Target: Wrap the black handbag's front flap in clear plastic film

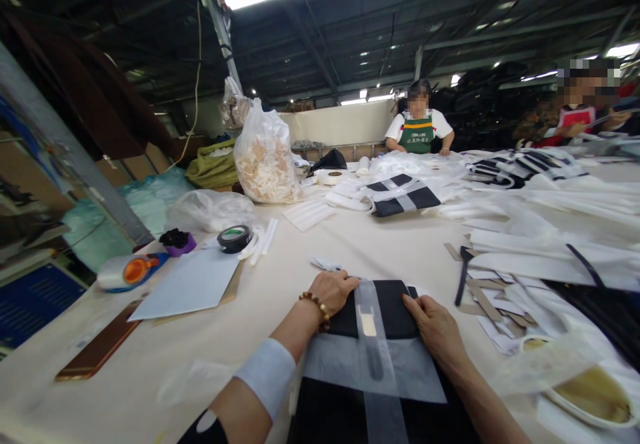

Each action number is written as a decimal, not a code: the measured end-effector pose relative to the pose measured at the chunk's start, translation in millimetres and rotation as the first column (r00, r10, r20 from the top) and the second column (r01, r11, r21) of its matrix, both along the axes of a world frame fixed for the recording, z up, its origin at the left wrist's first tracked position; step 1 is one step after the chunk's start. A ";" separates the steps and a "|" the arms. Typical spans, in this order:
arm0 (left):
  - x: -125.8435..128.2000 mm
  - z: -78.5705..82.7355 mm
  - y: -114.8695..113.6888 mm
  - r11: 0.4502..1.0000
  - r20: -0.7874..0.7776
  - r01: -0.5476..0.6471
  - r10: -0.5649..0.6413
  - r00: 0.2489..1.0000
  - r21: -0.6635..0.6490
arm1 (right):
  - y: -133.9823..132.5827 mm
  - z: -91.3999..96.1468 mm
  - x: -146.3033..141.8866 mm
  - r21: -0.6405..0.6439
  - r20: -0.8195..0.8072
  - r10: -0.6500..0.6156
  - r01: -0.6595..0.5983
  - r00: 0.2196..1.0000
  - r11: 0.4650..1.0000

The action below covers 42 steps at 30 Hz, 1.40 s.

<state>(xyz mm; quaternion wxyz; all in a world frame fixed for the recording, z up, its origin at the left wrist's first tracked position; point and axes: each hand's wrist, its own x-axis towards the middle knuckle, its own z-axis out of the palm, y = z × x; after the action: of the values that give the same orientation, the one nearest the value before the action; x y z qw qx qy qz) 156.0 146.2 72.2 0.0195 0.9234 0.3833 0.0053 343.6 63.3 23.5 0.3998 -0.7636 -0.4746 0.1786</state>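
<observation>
The black bundle lay on the tabletop before the person, crossed by translucent strips. The right hand's grip pinched its upper right edge; the left hand touched the upper left corner, though whether its grip was pinching could not be told.

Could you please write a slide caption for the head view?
Left hand and right hand touch a black item crossed by translucent strips on a pale worktable.

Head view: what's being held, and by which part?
The black item, by its far end: left hand near the left corner, right hand near the right.
</observation>
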 end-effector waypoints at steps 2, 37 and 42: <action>0.3 3.9 2.8 0.996 -0.057 0.092 -0.093 0.994 -0.018 | -0.1 0.3 -0.4 -0.003 -0.001 -0.003 0.003 1.000 1.000; 6.5 -1.2 12.8 0.972 -0.137 0.235 -0.236 0.962 -0.021 | 0.0 -0.8 -0.6 -0.039 -0.003 0.004 -0.004 1.000 0.999; 6.0 -2.5 13.5 0.955 -0.196 0.295 -0.282 0.939 0.036 | -2.3 -1.1 -0.3 -0.043 -0.023 0.001 -0.002 1.000 0.999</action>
<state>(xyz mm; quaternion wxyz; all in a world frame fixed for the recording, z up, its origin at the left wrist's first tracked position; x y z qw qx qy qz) 162.0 159.7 69.7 -0.0466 0.9660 0.2436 -0.0729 343.2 61.1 22.4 0.3888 -0.7695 -0.4665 0.1977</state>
